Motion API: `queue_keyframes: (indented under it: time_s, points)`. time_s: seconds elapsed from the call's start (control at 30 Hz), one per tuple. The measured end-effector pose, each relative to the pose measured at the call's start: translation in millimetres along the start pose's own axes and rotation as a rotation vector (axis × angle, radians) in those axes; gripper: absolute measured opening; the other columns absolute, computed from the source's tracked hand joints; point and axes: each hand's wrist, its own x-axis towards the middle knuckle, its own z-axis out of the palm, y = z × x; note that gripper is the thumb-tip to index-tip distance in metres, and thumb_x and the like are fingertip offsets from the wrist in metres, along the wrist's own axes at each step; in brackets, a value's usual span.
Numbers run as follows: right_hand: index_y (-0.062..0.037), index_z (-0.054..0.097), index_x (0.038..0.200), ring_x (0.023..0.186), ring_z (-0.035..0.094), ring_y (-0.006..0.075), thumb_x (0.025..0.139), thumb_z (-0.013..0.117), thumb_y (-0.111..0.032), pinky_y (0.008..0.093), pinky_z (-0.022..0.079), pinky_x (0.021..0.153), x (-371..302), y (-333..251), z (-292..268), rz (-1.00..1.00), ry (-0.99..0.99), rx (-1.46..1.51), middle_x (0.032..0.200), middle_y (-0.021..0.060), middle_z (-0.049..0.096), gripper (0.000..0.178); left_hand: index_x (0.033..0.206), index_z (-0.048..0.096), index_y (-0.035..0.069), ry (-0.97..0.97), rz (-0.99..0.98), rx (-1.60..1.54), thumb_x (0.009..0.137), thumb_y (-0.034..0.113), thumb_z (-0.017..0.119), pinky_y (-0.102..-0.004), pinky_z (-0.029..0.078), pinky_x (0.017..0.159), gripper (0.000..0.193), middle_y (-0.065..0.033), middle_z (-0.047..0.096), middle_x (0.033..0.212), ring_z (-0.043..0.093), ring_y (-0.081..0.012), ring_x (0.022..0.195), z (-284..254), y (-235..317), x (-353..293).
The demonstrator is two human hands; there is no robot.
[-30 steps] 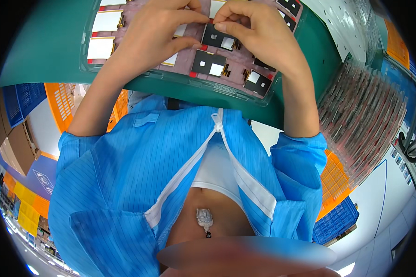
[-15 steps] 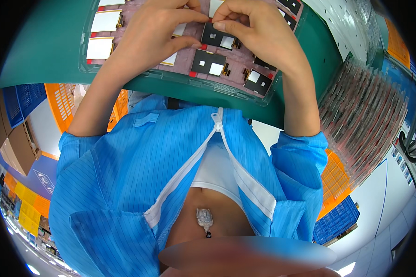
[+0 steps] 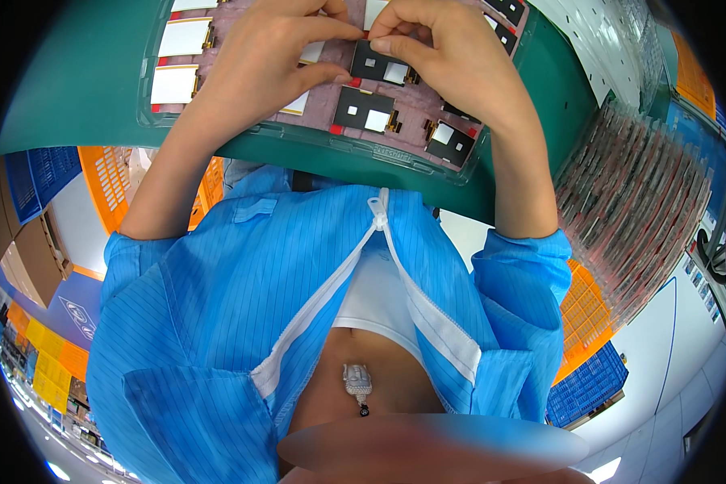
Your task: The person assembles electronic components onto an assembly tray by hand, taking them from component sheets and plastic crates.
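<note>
A clear plastic tray [image 3: 315, 134] with pinkish lining holds rows of small flat display-like panels. White-faced panels [image 3: 175, 84] with red tabs and gold-brown connectors lie at its left. Black panels [image 3: 363, 110] with white squares lie towards the right. My left hand [image 3: 278, 50] reaches over the middle, index finger and thumb apart, their tips beside the left edge of another black panel [image 3: 371, 63]. My right hand [image 3: 452, 56] has thumb and index finger pinched together at that panel's upper left corner, near a bit of red. What they pinch is hidden.
The tray rests on a green work surface [image 3: 81, 89]. To the right stands a tall stack of clear trays [image 3: 633, 202] with reddish edges, beside a white perforated panel [image 3: 593, 40]. Orange crates [image 3: 585, 315] and blue crates [image 3: 589, 391] sit below the surface's level.
My right fingertips have shifted very slightly at the panel's corner. My left hand and the tray look nearly the same.
</note>
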Motion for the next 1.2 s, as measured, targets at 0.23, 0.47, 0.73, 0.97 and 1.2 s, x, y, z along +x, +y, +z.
queue_keyframes:
  time_s: [0.23, 0.47, 0.73, 0.97, 1.2]
  points:
    - [-0.0027, 0.068, 0.081, 0.067, 0.06, 0.0344, 0.079, 0.07, -0.012, 0.0424, 0.046, 0.063, -3.5, 8.4, 7.8, -0.317, 0.186, -0.017, 0.067, 0.0165, 0.063, 0.009, 0.098, 0.071, 0.003, 0.007, 0.0, -0.007, 0.061, 0.009, 0.082, -0.0378, 0.047, 0.08, 0.039, -0.0096, 0.062, 0.097, 0.058, -0.0285, 0.093, 0.3, 1.7, 1.3]
    - [-0.0017, 0.067, 0.081, 0.064, 0.06, 0.0307, 0.08, 0.07, -0.011, 0.0406, 0.046, 0.062, -4.8, 4.0, 13.1, -0.32, 0.228, -0.243, 0.068, 0.0142, 0.063, 0.01, 0.099, 0.07, 0.003, -0.021, 0.018, 0.068, 0.062, 0.006, 0.081, -0.0382, 0.046, 0.08, 0.039, -0.0105, 0.061, 0.097, 0.057, -0.0299, 0.094, -4.6, 5.5, 0.3]
    - [-0.0118, 0.07, 0.084, 0.076, 0.06, 0.0207, 0.079, 0.072, -0.015, 0.0391, 0.038, 0.08, -12.6, 9.7, 23.1, -0.194, 0.21, -0.357, 0.075, -0.0006, 0.069, 0.006, 0.099, 0.068, 0.004, -0.072, 0.01, 0.162, 0.062, 0.006, 0.081, -0.0388, 0.046, 0.08, 0.038, -0.0102, 0.059, 0.097, 0.056, -0.0305, 0.094, -6.1, 11.0, 4.5]
    - [-0.0151, 0.07, 0.085, 0.08, 0.058, 0.0183, 0.077, 0.074, -0.017, 0.0366, 0.036, 0.076, -17.6, 6.3, 43.5, -0.211, 0.47, -0.651, 0.077, -0.0058, 0.069, 0.009, 0.099, 0.069, 0.005, -0.085, 0.034, 0.233, 0.063, 0.006, 0.079, -0.0382, 0.046, 0.08, 0.037, -0.0089, 0.058, 0.096, 0.055, -0.0299, 0.093, -6.7, 10.5, 3.3]
    - [-0.0146, 0.068, 0.083, 0.084, 0.056, 0.0224, 0.072, 0.08, -0.023, 0.039, 0.039, 0.075, -23.5, 5.7, 45.5, -0.206, 0.68, -0.638, 0.082, -0.0007, 0.062, 0.018, 0.098, 0.07, 0.005, -0.469, -0.523, 0.541, 0.064, 0.007, 0.076, -0.0387, 0.046, 0.082, 0.034, -0.0099, 0.058, 0.094, 0.054, -0.0302, 0.094, -9.2, 43.5, 27.0]
